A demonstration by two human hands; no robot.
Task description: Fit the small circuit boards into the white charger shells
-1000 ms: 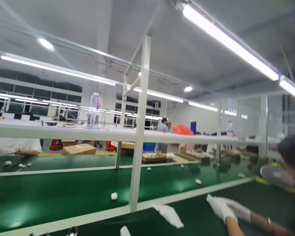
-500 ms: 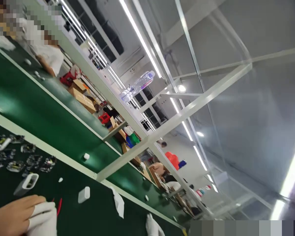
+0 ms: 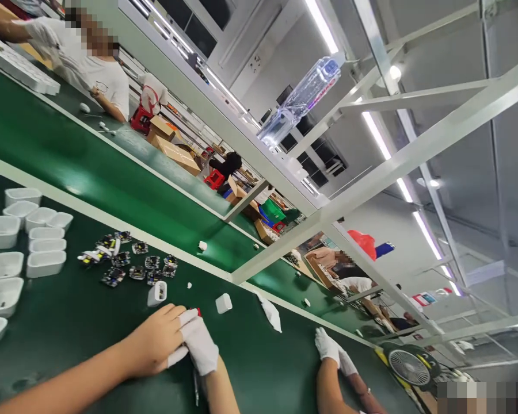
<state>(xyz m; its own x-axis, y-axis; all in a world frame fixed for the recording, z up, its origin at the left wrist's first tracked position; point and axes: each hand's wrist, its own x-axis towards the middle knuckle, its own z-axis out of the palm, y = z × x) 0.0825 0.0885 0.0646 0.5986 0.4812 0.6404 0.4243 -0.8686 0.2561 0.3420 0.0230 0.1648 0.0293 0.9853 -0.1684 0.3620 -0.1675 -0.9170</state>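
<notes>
My left hand point(image 3: 157, 339), its back bare, is closed, its fingers meeting my right hand point(image 3: 201, 344) over the dark green tabletop point(image 3: 259, 368). My right hand wears a white glove and is also closed. A bit of red point(image 3: 199, 312) shows above the glove and a thin greyish strip point(image 3: 196, 388) below it; what the hands hold is mostly hidden. Just beyond them stands a white open housing point(image 3: 157, 294) with something dark inside. A second white housing point(image 3: 223, 303) lies farther right. Several small circuit boards point(image 3: 137, 272) are spread behind.
Several white cups point(image 3: 46, 261) stand at left. A white cloth or glove point(image 3: 269, 312) lies near the pale rail point(image 3: 164, 247). A co-worker's gloved hands point(image 3: 328, 347) are at right, near a fan point(image 3: 410, 367). A green belt point(image 3: 112, 201) runs behind; a bottle point(image 3: 302, 100) sits on the frame point(image 3: 224, 135).
The view has swung left and down, so things appear farther right and more of the cups and both forearms show. My hands stay together; the red piece is now more covered.
</notes>
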